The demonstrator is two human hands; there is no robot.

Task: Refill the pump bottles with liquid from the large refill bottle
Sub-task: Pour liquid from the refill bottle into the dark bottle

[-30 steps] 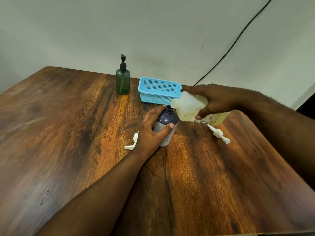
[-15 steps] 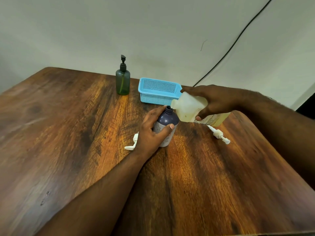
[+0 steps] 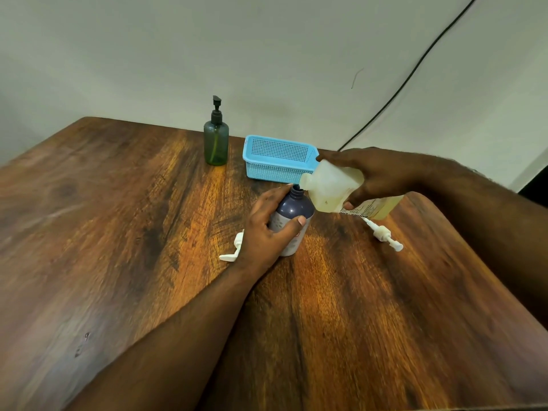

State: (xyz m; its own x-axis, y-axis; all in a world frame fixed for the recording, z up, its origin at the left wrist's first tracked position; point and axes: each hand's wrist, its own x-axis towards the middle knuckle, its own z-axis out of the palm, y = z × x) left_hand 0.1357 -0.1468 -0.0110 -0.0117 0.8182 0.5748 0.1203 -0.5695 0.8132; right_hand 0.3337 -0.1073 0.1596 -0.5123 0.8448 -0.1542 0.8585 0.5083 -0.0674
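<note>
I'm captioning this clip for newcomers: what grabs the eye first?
Mid-table, the right hand tips the pale refill bottle over the open neck of the dark purple bottle, which the left hand grips. Behind stand a green pump bottle and a blue basket.

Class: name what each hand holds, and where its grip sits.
Left hand: purple bottle, round its body. Right hand: refill bottle, round its middle.

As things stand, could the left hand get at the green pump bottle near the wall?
Probably not right away. The left hand grips the purple bottle while the right hand tips the refill bottle over its neck. The table toward the green bottle is bare, so only that grip stands in the way.
</note>
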